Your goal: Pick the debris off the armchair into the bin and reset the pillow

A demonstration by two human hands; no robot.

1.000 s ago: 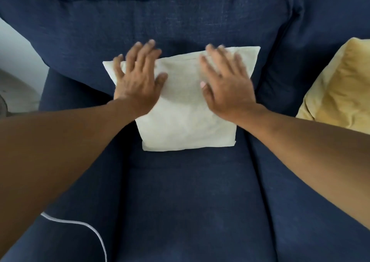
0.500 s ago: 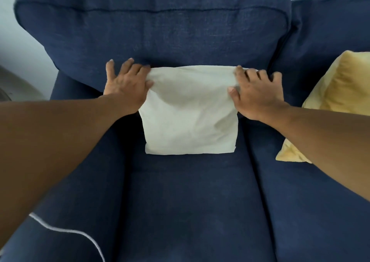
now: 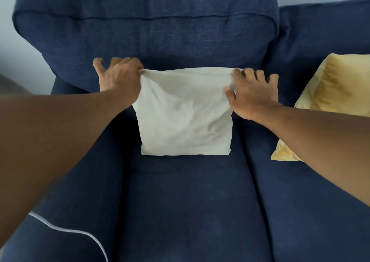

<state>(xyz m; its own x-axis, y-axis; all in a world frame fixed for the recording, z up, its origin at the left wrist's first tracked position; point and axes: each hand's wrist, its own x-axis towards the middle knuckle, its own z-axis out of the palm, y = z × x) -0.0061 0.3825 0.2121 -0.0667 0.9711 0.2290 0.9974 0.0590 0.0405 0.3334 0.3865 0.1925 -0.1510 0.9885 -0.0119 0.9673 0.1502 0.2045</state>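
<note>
The left hand pinches the top left corner of the pillow, fingertips curled over the cloth edge with the thumb spread out to the side against the chair back. The right hand holds the top right corner: its thumb presses on the front face while the fingers fan over the top edge and behind it. Both grips are closed on fabric, not on stuffing.

Between the hands the top hem is drawn into a straight, taut line, and the face below sags in soft creases. That suggests a light, limp pillow with a loose cover and little fill near the top. It will likely fold or slump if let go by one corner only. The cloth looks matte and not slippery, so a pinch should hold.

The pillow stands upright on the seat of the armchair, its bottom edge on the cushion and its back leaning on the backrest, roughly centred. No debris shows on the seat. A yellow cushion lies to the right on the neighbouring seat, well apart.

The best hold is the two top corners, as now, or low on both sides to plump it.
</note>
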